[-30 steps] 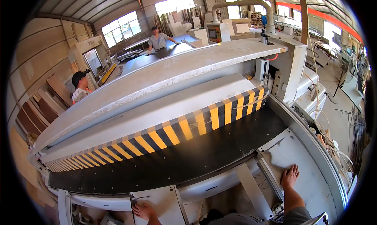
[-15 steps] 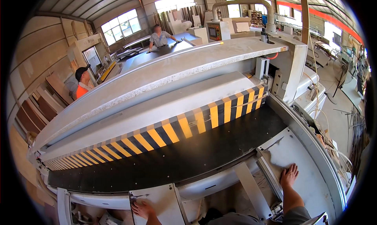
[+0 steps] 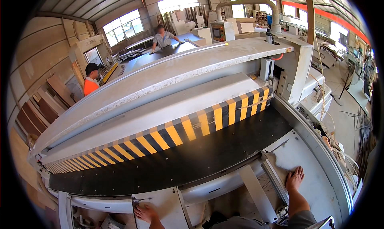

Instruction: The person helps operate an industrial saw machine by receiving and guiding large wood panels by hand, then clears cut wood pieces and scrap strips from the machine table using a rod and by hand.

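My left hand (image 3: 146, 213) lies with its fingers spread on a pale metal support plate (image 3: 160, 198) at the front of a large machine. To the right, my right hand (image 3: 295, 178) rests flat on a wider, worn metal plate (image 3: 316, 185). Neither hand holds anything. Beyond both plates runs the machine's long black bed (image 3: 168, 165), dotted with small pale spots. A yellow and black striped guard (image 3: 172, 134) hangs along the bed's far side, below a long grey beam (image 3: 168, 75).
Between the plates are an open gap and a slanted metal bar (image 3: 256, 193). A metal side rail (image 3: 312, 139) borders the right plate. Behind the beam, one person (image 3: 163, 39) leans over a dark panel (image 3: 160, 55); another in orange (image 3: 91, 85) stands at the left.
The person in orange has shifted slightly to the right and turned the head. My hands stay where they were on the plates.
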Demonstrator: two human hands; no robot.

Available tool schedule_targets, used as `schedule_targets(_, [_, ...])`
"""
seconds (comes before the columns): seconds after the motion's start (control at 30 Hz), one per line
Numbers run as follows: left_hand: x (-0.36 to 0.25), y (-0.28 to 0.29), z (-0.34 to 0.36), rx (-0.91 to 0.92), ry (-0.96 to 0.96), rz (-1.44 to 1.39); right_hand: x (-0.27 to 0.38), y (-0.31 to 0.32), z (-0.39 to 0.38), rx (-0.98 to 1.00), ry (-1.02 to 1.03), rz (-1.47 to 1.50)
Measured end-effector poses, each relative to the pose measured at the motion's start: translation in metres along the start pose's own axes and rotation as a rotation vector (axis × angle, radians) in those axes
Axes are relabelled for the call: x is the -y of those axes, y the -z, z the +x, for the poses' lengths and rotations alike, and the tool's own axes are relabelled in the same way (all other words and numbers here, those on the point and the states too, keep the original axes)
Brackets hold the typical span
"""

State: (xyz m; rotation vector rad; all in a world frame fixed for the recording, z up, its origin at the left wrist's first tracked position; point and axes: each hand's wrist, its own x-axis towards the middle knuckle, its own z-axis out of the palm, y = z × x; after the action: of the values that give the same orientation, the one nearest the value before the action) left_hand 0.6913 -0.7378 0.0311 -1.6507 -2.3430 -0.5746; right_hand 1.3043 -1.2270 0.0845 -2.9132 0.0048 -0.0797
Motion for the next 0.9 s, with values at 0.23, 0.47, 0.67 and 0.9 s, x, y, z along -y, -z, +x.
schedule_targets(0.23, [-0.002,0.005,0.000,0.005,-0.006,0.005,0.003,0.005,-0.003,0.032,-0.024,-0.007])
schedule_targets(0.47, [-0.005,0.010,0.001,0.045,0.055,0.026,0.004,0.008,-0.002,0.028,-0.006,0.002])
schedule_targets(0.67, [-0.011,0.017,0.001,0.039,0.056,0.038,0.004,0.008,-0.002,0.031,-0.017,0.027])
schedule_targets(0.9, [-0.011,0.012,0.004,0.042,0.028,0.006,0.006,0.014,-0.003,0.053,-0.023,0.034])
